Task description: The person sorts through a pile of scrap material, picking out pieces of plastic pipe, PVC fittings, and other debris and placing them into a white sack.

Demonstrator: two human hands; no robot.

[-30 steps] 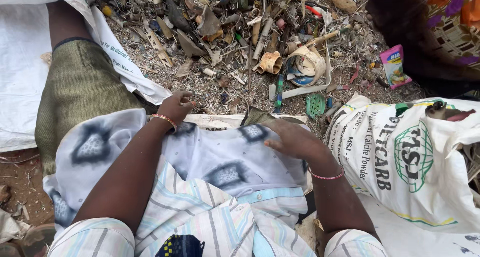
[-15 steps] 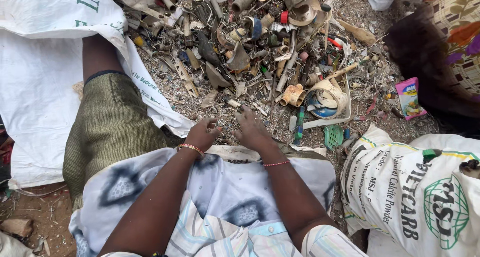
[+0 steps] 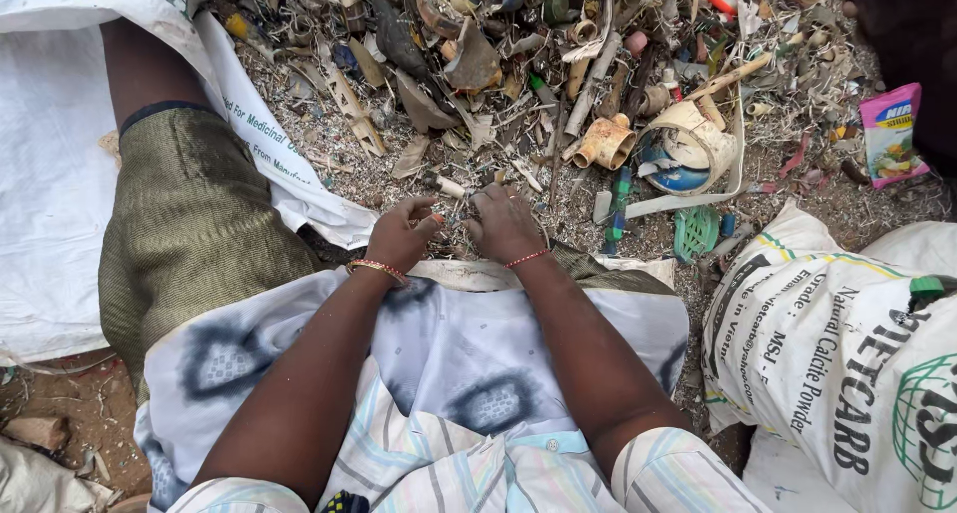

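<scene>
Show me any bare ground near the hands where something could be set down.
Little. The left hand and right hand meet at the edge of the scrap pile, which is packed. Barest patch: gritty ground between the white sack and the pile. The lap cloth between the arms is open.

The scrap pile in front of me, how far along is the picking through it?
Done: nothing sorted shows apart from the white sack at the right, whose contents are hidden. In hand: the left hand and right hand meet over a small piece at the near edge of the scrap pile; what it is I cannot tell. Left: most of the pile, including the tan pipe fitting and green mesh piece.
</scene>
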